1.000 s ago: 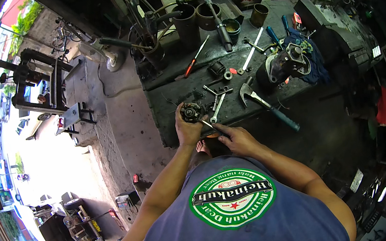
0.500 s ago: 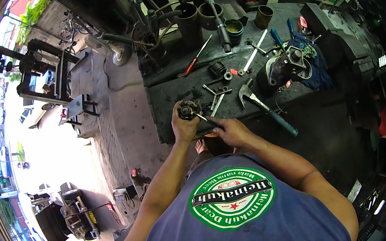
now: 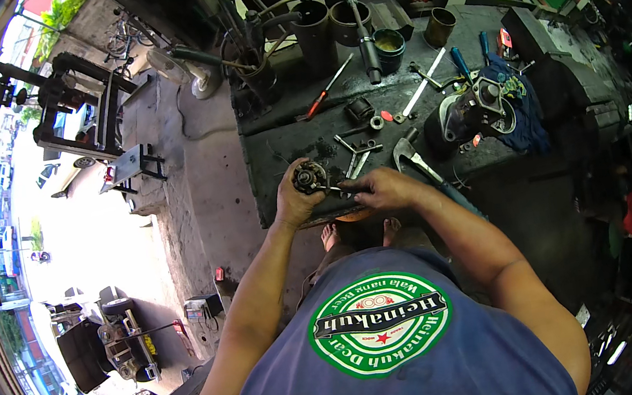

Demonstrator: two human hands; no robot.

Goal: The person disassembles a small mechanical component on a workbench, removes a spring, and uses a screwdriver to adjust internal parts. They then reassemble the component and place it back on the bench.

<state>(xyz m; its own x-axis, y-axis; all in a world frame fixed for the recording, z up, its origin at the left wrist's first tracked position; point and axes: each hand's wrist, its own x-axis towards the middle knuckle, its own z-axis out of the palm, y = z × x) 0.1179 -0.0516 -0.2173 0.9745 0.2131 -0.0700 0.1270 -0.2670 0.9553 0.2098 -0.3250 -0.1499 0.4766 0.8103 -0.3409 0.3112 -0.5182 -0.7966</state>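
Observation:
My left hand point(image 3: 293, 200) is closed round a dark, greasy round mechanical part point(image 3: 307, 179) near the front edge of the workbench point(image 3: 267, 152). My right hand point(image 3: 379, 188) grips a slim tool point(image 3: 335, 188) whose metal shaft reaches into that part; its dark handle is mostly hidden by my fingers. A three-armed wrench point(image 3: 358, 150) and a spanner lie just beyond the hands. A claw hammer point(image 3: 409, 150) lies to the right, partly behind my right hand and arm. Farther back lies a red-and-black screwdriver point(image 3: 323, 94).
Cans and pipes point(image 3: 315, 32) stand at the back. A metal housing point(image 3: 453, 121) with blue cloth point(image 3: 525, 132) sits at the right. A press frame point(image 3: 72, 109), low stool point(image 3: 135, 168) and sidecar-like vehicle point(image 3: 113, 341) are at the left. My bare feet show below the bench.
Both hands have moved a little up the frame with the part and tool. My right hand is higher and covers more of the hammer's handle, and both feet now show.

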